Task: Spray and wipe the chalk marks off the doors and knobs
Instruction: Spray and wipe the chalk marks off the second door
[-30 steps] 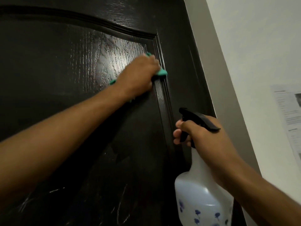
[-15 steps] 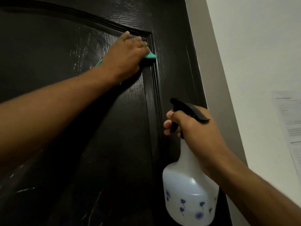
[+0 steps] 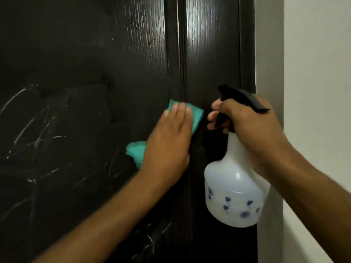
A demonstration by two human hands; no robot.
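A dark wood-grain door (image 3: pixel 79 54) fills the view, with white chalk marks (image 3: pixel 36 135) scrawled across its left panel and more low down. My left hand (image 3: pixel 169 143) presses a teal cloth (image 3: pixel 195 115) flat against the door beside the panel's raised moulding, fingers straight. My right hand (image 3: pixel 248 128) grips the neck of a white spray bottle (image 3: pixel 233 196) with blue flower prints and a black trigger head, held just right of the cloth. No knob is in view.
A pale wall (image 3: pixel 319 92) and the grey door frame (image 3: pixel 269 54) run down the right side. The upper door surface shines wet under the light.
My left hand and the cloth have swept down the panel's right edge from the top corner. The view has dropped lower on the door, and the bottle stays in my right hand.
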